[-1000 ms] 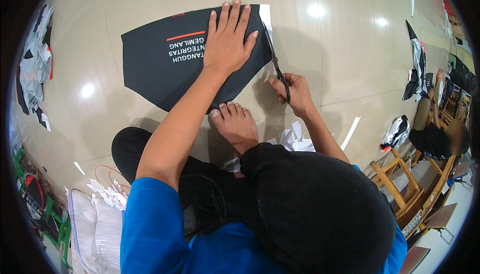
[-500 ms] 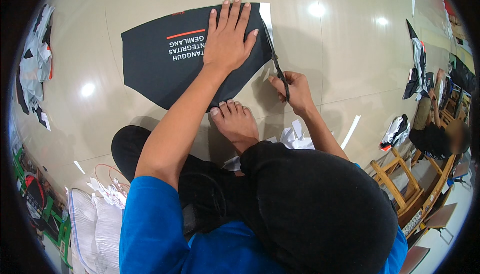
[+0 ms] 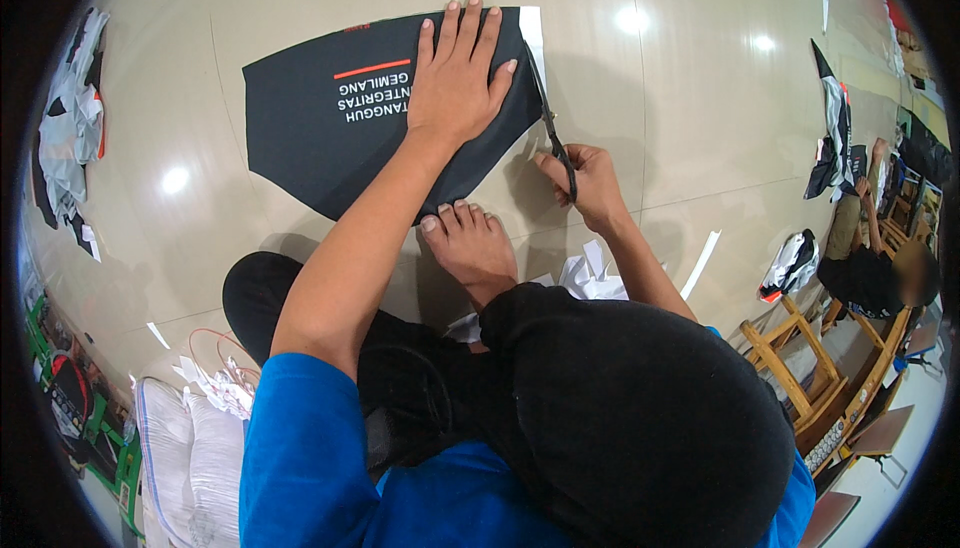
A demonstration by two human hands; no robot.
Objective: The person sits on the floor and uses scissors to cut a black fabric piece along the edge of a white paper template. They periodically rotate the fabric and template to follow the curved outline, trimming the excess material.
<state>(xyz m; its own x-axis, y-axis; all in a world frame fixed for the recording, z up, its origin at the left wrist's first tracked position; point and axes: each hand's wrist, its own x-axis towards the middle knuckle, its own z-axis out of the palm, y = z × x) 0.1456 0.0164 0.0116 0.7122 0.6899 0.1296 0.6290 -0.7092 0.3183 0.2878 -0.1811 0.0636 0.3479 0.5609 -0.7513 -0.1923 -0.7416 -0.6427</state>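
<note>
A black fabric panel (image 3: 300, 118) with white lettering and a red stripe lies flat on the tiled floor. My left hand (image 3: 455, 83) is spread flat on its right part, pressing it down. In my right hand (image 3: 590, 183) are black-handled scissors (image 3: 553, 128), gripped by their loops. Their blades lie along the panel's right edge, where a white strip (image 3: 535, 38) borders the black. How far the blades are apart is hard to make out. My bare foot (image 3: 470, 248) touches or nearly touches the panel's lower edge.
White scraps (image 3: 593, 273) lie beside my right leg, with a loose white strip (image 3: 702, 263) farther right. Fabric piles (image 3: 70, 128) rest at far left and right. White sacks (image 3: 190, 438) stand at lower left. A person (image 3: 870, 268) sits near a wooden frame (image 3: 800, 358) at right.
The scissors and my right hand have shifted very slightly. My left hand and the panel stay in place.
</note>
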